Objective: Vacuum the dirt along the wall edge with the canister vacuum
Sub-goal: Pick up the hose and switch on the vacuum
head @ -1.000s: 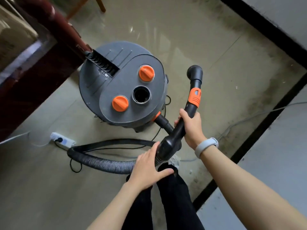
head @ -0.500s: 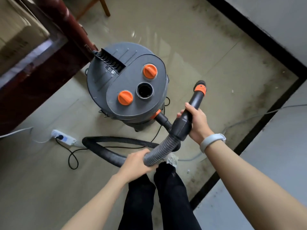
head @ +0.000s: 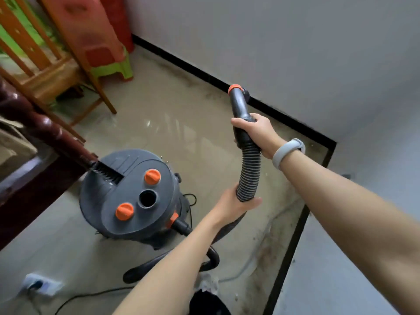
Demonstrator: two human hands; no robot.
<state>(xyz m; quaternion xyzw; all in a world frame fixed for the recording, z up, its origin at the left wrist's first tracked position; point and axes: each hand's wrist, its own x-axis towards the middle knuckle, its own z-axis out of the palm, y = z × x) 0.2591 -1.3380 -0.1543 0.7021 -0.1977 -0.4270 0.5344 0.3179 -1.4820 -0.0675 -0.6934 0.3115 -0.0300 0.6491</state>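
The left forearm (head: 172,258) hides part of the hose (head: 250,169); its nozzle mouth faces away.

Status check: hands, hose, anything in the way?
Right hand grips hose handle, nozzle end raised off the floor. Left hand holds ribbed hose. Canister vacuum stands left; wall-edge dirt unobstructed.

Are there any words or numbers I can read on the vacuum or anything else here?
None can be read.
Canister vacuum: a tiny pale mark sits on the lid beside the black vent, too small and blurred to read.
Orange knobs: no print shows.
Power strip: blurred, nothing readable.
Wristband on the right arm: plain, no text in view.
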